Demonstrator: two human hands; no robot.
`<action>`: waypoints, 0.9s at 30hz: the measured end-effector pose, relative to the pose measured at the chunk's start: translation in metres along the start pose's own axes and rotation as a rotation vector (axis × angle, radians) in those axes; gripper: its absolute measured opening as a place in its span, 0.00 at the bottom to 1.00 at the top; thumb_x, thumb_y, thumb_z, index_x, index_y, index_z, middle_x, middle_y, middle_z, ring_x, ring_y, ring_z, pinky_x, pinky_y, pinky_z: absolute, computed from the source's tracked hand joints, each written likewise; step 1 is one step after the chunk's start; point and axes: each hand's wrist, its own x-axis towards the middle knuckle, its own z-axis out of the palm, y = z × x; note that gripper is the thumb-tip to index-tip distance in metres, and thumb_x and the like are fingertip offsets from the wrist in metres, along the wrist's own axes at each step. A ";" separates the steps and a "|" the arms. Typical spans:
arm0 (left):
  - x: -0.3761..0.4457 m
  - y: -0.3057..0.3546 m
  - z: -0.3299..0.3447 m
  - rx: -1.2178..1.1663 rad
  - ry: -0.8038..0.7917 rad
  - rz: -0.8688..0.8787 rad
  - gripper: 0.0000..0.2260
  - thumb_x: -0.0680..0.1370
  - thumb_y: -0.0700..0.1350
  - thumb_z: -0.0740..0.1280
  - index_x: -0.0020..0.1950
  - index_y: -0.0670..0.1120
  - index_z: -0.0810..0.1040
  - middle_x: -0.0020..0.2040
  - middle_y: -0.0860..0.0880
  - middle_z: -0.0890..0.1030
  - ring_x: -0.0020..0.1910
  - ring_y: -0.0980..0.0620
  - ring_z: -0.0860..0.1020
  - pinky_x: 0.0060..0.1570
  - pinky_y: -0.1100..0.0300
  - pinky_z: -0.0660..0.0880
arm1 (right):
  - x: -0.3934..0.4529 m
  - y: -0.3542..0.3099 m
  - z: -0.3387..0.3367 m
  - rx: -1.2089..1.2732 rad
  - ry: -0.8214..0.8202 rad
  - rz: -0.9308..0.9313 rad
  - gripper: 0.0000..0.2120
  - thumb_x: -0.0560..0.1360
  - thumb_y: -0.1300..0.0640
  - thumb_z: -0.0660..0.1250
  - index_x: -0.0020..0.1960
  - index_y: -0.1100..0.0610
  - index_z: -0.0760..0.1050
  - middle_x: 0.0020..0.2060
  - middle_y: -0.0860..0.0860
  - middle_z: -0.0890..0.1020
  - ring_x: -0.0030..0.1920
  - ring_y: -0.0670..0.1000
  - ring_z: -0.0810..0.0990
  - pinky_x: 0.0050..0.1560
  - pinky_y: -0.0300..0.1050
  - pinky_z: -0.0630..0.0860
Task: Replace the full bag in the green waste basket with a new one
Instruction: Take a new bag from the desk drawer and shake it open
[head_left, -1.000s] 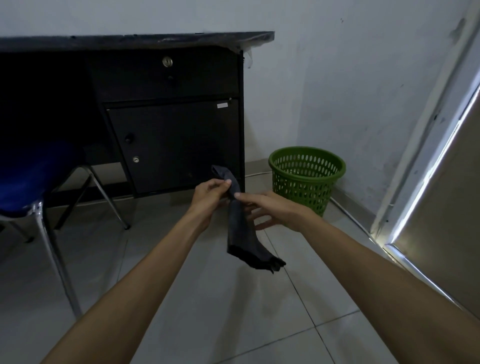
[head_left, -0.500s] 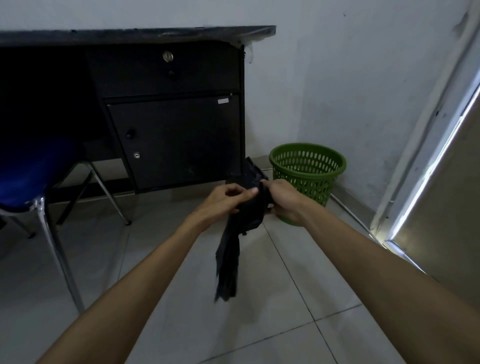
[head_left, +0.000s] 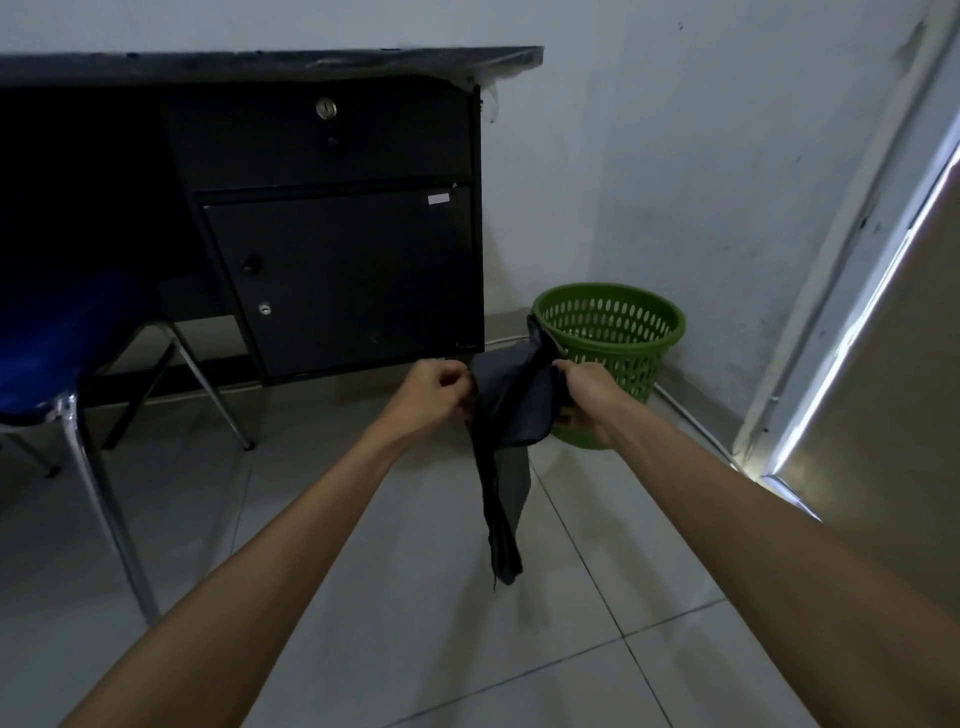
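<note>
One black bag (head_left: 511, 410) gripped between two hands, left (head_left: 434, 392) and right (head_left: 589, 397), before one green basket (head_left: 615, 332).

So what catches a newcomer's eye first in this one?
The dark bag stretched between the left hand and right hand at centre, its tail hanging down. Just behind it, the green waste basket stands in the corner beside the black desk.

Green basket, black bag, dim room.
The waste basket (head_left: 613, 332) is green with oval-hole rows; the bag (head_left: 511, 405) black; the desk (head_left: 332, 208) black; the chair seat (head_left: 47, 343) blue.
</note>
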 end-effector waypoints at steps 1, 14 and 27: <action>0.000 0.002 0.000 -0.049 0.040 -0.013 0.09 0.81 0.37 0.63 0.49 0.36 0.82 0.48 0.35 0.83 0.45 0.43 0.83 0.51 0.46 0.81 | -0.001 0.000 -0.002 -0.017 0.024 -0.006 0.09 0.82 0.59 0.58 0.46 0.59 0.74 0.41 0.56 0.79 0.42 0.55 0.78 0.38 0.45 0.77; 0.009 0.004 0.002 -0.463 0.194 -0.108 0.08 0.77 0.43 0.71 0.50 0.39 0.84 0.51 0.41 0.84 0.51 0.47 0.83 0.44 0.61 0.80 | -0.012 -0.012 0.022 -0.629 -0.179 -0.429 0.24 0.70 0.40 0.72 0.56 0.57 0.81 0.49 0.49 0.83 0.50 0.48 0.81 0.56 0.45 0.77; 0.016 0.008 -0.015 -0.649 0.171 -0.241 0.04 0.79 0.41 0.66 0.47 0.43 0.79 0.44 0.45 0.84 0.42 0.52 0.84 0.47 0.59 0.78 | -0.004 -0.020 0.011 -0.314 -0.156 -0.346 0.10 0.80 0.60 0.64 0.53 0.64 0.82 0.38 0.53 0.84 0.36 0.48 0.81 0.41 0.40 0.80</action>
